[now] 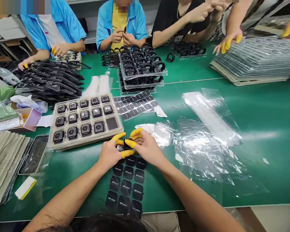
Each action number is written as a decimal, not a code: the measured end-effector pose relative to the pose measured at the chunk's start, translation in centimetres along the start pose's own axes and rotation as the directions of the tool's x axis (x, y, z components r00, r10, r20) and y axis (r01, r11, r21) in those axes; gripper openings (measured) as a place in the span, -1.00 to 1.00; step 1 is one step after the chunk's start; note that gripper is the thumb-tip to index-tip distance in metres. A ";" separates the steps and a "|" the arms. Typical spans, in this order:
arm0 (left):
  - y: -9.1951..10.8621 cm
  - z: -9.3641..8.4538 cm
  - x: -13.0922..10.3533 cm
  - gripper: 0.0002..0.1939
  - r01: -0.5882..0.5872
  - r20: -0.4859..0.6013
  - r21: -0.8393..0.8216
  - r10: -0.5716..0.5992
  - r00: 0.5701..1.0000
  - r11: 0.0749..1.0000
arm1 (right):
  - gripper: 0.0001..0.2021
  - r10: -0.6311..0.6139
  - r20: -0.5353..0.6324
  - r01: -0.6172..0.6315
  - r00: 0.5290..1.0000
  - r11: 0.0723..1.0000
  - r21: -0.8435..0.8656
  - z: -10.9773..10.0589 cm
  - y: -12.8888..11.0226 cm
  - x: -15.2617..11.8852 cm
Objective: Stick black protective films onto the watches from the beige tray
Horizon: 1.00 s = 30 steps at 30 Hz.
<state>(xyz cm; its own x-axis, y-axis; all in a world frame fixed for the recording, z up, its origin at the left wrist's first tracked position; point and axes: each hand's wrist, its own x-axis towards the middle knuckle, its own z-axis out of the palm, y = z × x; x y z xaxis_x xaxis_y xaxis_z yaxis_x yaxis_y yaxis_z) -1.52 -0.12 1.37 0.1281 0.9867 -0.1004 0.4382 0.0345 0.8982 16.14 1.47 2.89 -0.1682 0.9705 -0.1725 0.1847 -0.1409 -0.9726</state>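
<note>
A green worktable (pixel 268 129) fills most of the frame, with co-workers seated along its far side at the top. Piles of black straps (pixel 53 80) lie upper left, and stacked clear trays of watches (pixel 141 69) stand upper centre.

The item in hand is a small black piece (pixel 128 142), apparently a watch body, held just above the table at the centre of the frame. Judged from the pose, the step is close two-handed work on this piece. The next move appears to call for a steady grip and fine fingertip control.

Left hand (pixel 111 151): thumb and forefinger, in yellow covers, are narrowly parted about the near left side of the piece, supporting it; exact contact is partly hidden. Right hand (pixel 146 146): the covered thumb presses against the piece, forefinger curled beyond it, opening narrow. What the remaining fingers touch cannot be told.

Directly below the hands, at lower centre, lies a sheet of dark square stickers (pixel 127 187). Left of centre sits a tray (pixel 87 140) of watch bodies; its nearest right-hand slot (pixel 111 123) holds none. Crumpled clear film (pixel 198 148) is spread right of the hands.
</note>
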 end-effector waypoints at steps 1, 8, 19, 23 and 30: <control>0.0 0.0 0.0 -0.19 0.001 -0.004 -0.007 -0.001 1.000 1.000 | -0.76 -0.017 -0.020 0.016 1.000 0.999 -0.040 0.2 0.0 -0.2; -0.8 -0.3 -0.1 -0.28 -0.035 0.043 -0.057 0.037 0.998 0.998 | -0.89 -0.055 -0.066 0.042 0.996 0.982 -0.182 0.4 0.2 -0.4; -0.3 -2.0 0.2 -0.30 -0.092 0.251 -0.072 0.107 0.962 0.993 | -0.90 -0.173 -0.014 0.166 0.985 0.964 -0.209 -0.1 -0.1 0.1; -0.3 -1.6 0.2 -0.34 -0.051 0.179 -0.141 0.076 0.981 0.989 | -0.96 -0.465 -0.106 0.399 0.879 0.838 -0.372 -2.0 -0.4 -0.6; -0.3 -0.9 0.3 -0.24 0.090 0.081 -0.302 -0.068 0.994 0.949 | -0.77 -0.660 -0.140 0.190 0.738 0.402 -0.896 -12.7 4.0 0.4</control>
<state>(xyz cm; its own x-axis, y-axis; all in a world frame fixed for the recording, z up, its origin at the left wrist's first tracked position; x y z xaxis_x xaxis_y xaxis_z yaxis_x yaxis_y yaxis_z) -2.37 0.30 1.48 0.1697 0.9658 -0.1959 0.1583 0.1695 0.9727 29.15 3.78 0.89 -0.1109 0.8365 0.5366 0.9096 0.3029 -0.2843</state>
